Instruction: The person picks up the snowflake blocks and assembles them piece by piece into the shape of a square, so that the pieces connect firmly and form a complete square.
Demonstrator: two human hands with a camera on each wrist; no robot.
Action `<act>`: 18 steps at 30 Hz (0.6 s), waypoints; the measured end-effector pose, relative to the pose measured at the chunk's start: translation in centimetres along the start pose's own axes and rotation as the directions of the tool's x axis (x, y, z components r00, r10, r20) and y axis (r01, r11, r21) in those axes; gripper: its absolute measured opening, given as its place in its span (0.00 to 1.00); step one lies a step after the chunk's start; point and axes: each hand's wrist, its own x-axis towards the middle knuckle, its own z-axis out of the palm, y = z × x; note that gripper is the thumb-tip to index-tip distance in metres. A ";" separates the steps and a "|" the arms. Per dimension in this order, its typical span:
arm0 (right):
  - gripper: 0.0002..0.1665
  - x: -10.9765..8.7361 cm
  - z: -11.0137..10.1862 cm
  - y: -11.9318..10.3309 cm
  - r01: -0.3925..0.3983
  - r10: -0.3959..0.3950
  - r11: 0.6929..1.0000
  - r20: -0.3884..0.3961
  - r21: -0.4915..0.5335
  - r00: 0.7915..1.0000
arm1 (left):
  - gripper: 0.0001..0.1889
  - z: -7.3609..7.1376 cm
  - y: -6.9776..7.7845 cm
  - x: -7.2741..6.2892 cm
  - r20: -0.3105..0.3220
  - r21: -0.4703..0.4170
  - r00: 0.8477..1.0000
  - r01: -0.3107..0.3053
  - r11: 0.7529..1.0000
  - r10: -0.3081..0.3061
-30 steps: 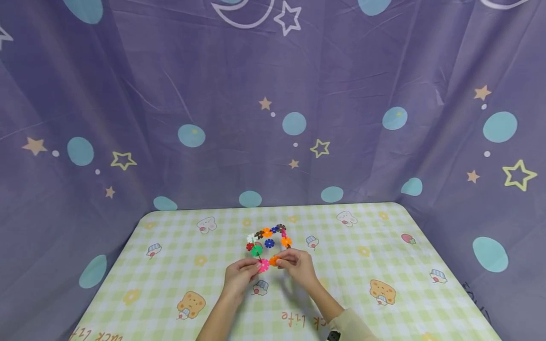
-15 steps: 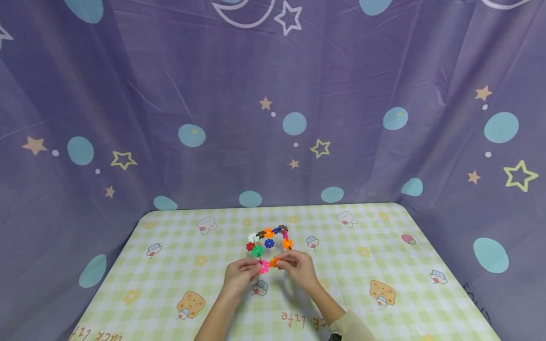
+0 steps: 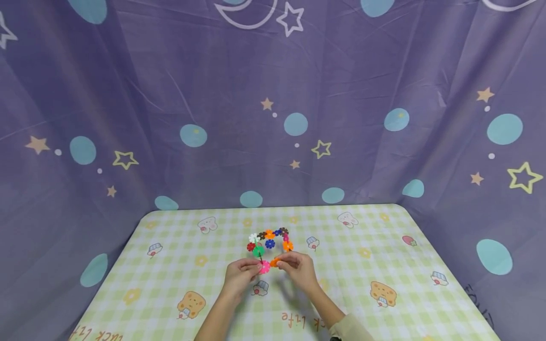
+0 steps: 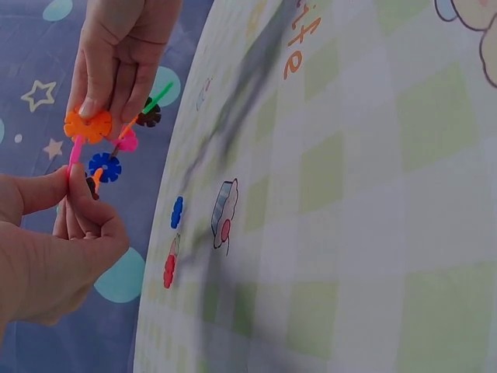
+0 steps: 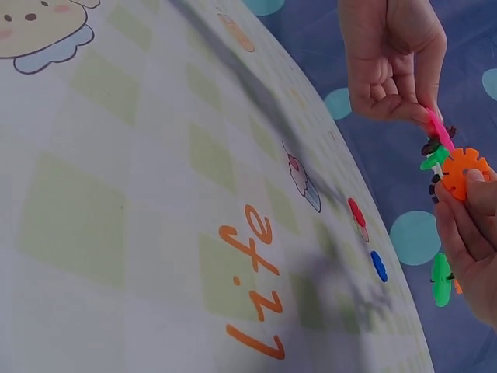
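In the head view my left hand [image 3: 240,277] pinches a pink snowflake disc [image 3: 265,267] between thumb and fingers. My right hand [image 3: 300,271] pinches an orange snowflake disc [image 5: 463,172] beside it. Both wrist views show the pink disc edge-on, its rim meeting the orange one; whether they interlock I cannot tell. From these two runs a curved chain of slotted discs, held above the table, with a green disc [image 3: 258,251], a white disc [image 3: 253,238], another orange disc [image 3: 269,234] and a dark brown disc [image 3: 283,231] among them. Fingers hide parts of both pinched discs.
A loose blue disc [image 4: 177,212] and a loose red disc [image 4: 169,271] lie on the table below the chain. The tabletop [image 3: 332,274] has a green checked cover with printed cartoons. A purple patterned curtain [image 3: 239,156] hangs behind and at both sides.
The chain's far part has shifted slightly to the right and down in the head view. Both hands keep their pinches and have hardly moved.
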 end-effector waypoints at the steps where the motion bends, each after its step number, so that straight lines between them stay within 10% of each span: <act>1: 0.06 0.1 0.1 0.5 0.004 -0.004 1.000 -0.005 0.007 1.000 | 0.12 0.0 0.0 0.0 0.001 -0.001 1.000 -0.001 1.000 0.001; 18: 0.07 0.4 0.9 2.2 0.125 -0.125 0.992 -0.006 0.000 0.992 | 0.14 0.2 -0.1 -0.1 -0.012 0.013 1.000 0.010 1.000 -0.010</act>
